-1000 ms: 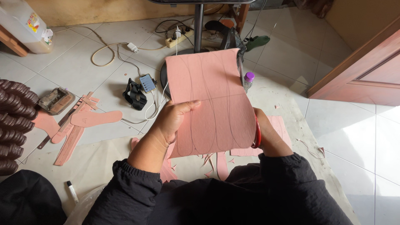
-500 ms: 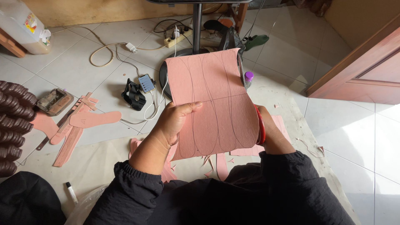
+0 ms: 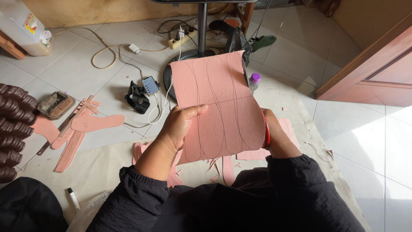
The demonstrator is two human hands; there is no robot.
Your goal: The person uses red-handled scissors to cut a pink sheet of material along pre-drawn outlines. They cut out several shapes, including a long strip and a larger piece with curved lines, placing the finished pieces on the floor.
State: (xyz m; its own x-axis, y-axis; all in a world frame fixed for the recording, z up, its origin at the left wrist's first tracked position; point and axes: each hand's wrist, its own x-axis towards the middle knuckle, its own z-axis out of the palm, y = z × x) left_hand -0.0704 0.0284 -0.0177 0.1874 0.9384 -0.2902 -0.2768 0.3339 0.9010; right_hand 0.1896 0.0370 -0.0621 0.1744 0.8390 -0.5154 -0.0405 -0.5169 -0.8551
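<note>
- My left hand (image 3: 182,124) pinched the pink sheet (image 3: 219,105), thumb curled over its left edge.
- My right hand (image 3: 274,135) sat behind the sheet's right edge; fingers hidden, grip unclear.
- The sheet stood raised above the pink scraps (image 3: 223,165).
- A clear jug (image 3: 23,28) with a yellow-red label stood far left of the sheet.

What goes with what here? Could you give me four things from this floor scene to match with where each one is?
Things:
1. large pink sheet with drawn curves
2. pink sole-shaped cutout
3. small bottle with purple cap
4. white power strip

Places:
A. flat on the tiles, left
B. near the black stand's base, at the top
C. held up in both hands
D. just right of the sheet's upper edge

Pairs: 1-C, 2-A, 3-D, 4-B
</note>
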